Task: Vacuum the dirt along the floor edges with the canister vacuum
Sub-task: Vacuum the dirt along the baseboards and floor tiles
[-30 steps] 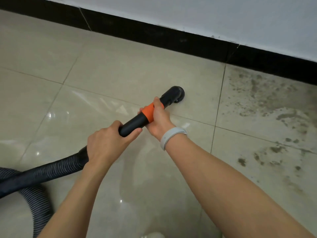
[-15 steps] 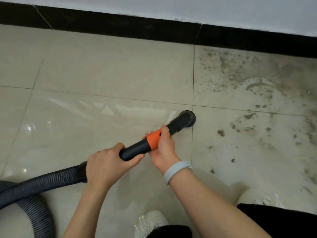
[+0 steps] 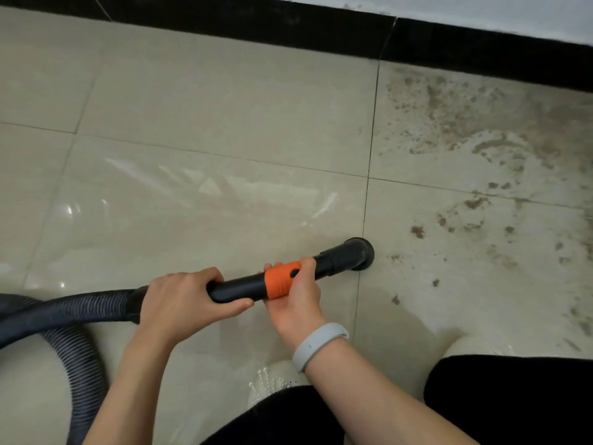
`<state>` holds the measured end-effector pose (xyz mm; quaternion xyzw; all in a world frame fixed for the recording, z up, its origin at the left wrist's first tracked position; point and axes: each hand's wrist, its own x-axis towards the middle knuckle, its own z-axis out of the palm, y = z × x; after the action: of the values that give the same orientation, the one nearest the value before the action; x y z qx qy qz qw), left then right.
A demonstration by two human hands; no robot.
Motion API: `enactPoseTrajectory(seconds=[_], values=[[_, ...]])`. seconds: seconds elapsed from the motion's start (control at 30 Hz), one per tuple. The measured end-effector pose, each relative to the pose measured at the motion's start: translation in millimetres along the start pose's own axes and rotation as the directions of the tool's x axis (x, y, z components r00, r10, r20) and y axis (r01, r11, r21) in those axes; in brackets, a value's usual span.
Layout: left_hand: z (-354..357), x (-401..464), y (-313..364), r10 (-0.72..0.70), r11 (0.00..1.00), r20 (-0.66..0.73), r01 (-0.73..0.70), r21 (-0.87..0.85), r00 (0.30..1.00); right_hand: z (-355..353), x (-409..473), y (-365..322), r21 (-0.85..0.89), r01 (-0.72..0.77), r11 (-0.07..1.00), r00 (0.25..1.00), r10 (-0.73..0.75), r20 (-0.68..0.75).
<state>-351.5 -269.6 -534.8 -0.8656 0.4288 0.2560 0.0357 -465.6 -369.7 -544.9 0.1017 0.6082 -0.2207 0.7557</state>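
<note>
Nearest me, the left hand is wrapped round the rigid black wand where the ribbed hose joins, and the right hand clamps the orange collar. Feels like a stiff tube with a floppy hose, so holding with two hands makes sense. The nozzle sits on the floor at 3 o'clock, with dirt out toward 1, near the black baseboard.

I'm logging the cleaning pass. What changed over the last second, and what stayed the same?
The nozzle moved away from the black baseboard and now sits on the grout line at the edge of the dirt patch. Both shoes came into view. Unchanged: left hand grips the black tube, right hand grips the orange collar; most of the dirt remains.
</note>
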Motion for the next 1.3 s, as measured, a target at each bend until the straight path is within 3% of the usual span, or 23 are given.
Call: enactPoseTrajectory(seconds=[0.27, 0.5, 0.67, 0.87, 1.03, 1.3], values=[[6, 13, 27, -0.011, 1.0, -0.048, 0.01, -0.029, 0.999, 2, 11, -28, -0.008, 0.062, 0.998, 0.998, -0.062, -0.002], [1, 42, 74, -0.088, 0.995, -0.183, 0.076, -0.07, 0.979, 44, 32, -85, -0.251, 0.143, 0.957, 0.989, -0.13, 0.068], [-14, 80, 104, -0.018, 0.993, -0.204, -0.006, -0.116, 0.979, 84, 47, -139, -0.407, 0.221, 0.886, 0.973, -0.174, 0.15], [-26, 121, 142, 0.008, 0.988, -0.091, -0.022, -0.153, 0.996, 107, 63, -197, -0.518, 0.214, 0.828, 0.967, -0.106, 0.231], [-36, 143, 171, -0.038, 0.981, -0.111, 0.015, -0.194, 0.993, 123, 74, -233, -0.54, 0.208, 0.815, 0.958, -0.06, 0.28], [-32, 101, 152, -0.174, 0.984, -0.121, 0.17, -0.047, 0.977, 91, 66, -192, -0.509, 0.025, 0.86, 0.966, 0.109, 0.232]])
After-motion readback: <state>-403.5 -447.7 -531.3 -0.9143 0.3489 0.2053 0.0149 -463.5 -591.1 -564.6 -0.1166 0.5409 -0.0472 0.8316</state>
